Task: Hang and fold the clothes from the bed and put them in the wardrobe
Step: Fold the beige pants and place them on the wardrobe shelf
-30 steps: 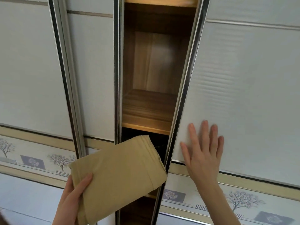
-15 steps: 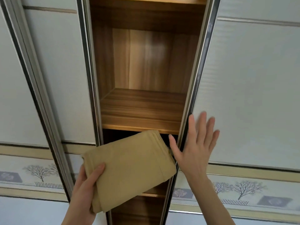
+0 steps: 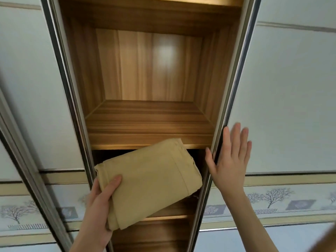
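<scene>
A folded tan garment is held flat in front of the open wardrobe gap, its far end just under the front edge of a wooden shelf. My left hand grips the garment's near left corner, thumb on top. My right hand lies flat with straight fingers against the right sliding door, the thumb at the door's metal edge. The shelf compartment above the garment holds nothing that I can see.
The left sliding door frames the gap on the other side. Both doors carry a band with a tree pattern low down. A lower shelf shows beneath the garment, mostly hidden by it.
The right door has slid further right under my right hand, so the wardrobe gap is much wider. The garment has moved up and in toward the shelves.
</scene>
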`<action>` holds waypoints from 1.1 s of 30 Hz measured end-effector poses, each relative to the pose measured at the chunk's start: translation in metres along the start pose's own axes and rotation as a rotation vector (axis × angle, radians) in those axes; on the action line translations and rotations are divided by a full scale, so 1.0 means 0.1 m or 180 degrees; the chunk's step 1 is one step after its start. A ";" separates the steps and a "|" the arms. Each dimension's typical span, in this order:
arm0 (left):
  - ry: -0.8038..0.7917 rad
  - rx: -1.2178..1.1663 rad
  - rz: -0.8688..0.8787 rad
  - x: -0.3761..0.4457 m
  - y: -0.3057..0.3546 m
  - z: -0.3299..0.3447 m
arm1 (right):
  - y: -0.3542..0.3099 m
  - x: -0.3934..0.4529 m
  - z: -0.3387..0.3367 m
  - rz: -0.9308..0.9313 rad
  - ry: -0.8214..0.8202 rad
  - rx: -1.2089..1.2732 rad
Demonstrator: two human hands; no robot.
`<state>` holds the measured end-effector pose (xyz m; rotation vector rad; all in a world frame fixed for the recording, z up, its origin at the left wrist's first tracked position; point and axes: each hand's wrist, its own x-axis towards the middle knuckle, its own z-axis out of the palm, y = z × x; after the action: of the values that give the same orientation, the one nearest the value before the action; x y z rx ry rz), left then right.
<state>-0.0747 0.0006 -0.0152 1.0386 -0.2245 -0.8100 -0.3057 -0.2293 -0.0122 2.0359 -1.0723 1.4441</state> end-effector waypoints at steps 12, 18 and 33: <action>-0.0523 0.0082 -0.0085 0.13 0.05 0.37 | 0.50 0.02 -0.11 0.0289 0.0049 -0.0171; -0.0839 0.0111 -0.0094 0.18 0.06 0.56 | 0.71 0.02 -0.18 0.0286 0.0048 -0.0346; -0.1295 0.0122 -0.0171 0.56 0.27 0.76 | 0.21 0.03 -0.36 0.0276 0.0426 -0.0155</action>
<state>-0.0625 -0.0828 0.0353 0.9104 -0.5612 -1.0660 -0.3432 -0.2179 0.0014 1.8515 -1.1403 1.5577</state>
